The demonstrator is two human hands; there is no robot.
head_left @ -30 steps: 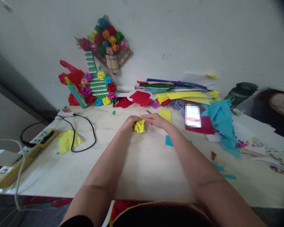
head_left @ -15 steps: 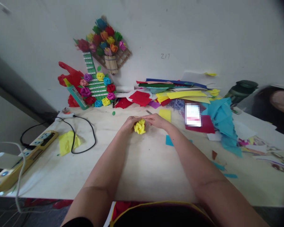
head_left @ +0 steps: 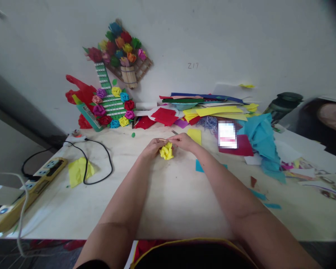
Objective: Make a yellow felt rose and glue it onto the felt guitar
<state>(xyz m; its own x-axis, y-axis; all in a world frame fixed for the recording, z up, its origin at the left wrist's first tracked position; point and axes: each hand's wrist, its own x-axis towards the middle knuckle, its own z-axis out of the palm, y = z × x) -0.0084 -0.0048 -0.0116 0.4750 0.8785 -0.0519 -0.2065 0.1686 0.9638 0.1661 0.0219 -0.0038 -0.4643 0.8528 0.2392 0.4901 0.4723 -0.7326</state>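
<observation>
Two bare hands, one yellow paper flower. The left hand [head_left: 152,148] grasped the yellow paper flower [head_left: 167,151], which sat at the fingertips, just on the wearer's side of where the hands met. The right hand [head_left: 182,141] had its fingers drawn together at the flower's far edge; whether they pinched paper or something else could not be told. The flower's folded, ruffled face was turned toward the wearer and the camera; its rounded form showed no clear long axis. One thin pale strip [head_left: 162,139], too small to identify, lay with its long axis crosswise, from hand to hand, along the flower's far edge. One grey pointed tip [head_left: 174,132] jutted just beyond the right hand. Right of the grip and slightly beyond it lay one yellow paper rectangle [head_left: 194,136]; farther right and nearer the wearer, one blue paper piece [head_left: 199,166], partly hidden by the right forearm. Well left of the grip lay one creased yellow sheet [head_left: 80,172], crossed by one black cable [head_left: 112,164]. Beyond the grip to the left, ten paper roses [head_left: 116,92] ringed the body of one green panel [head_left: 114,106].
</observation>
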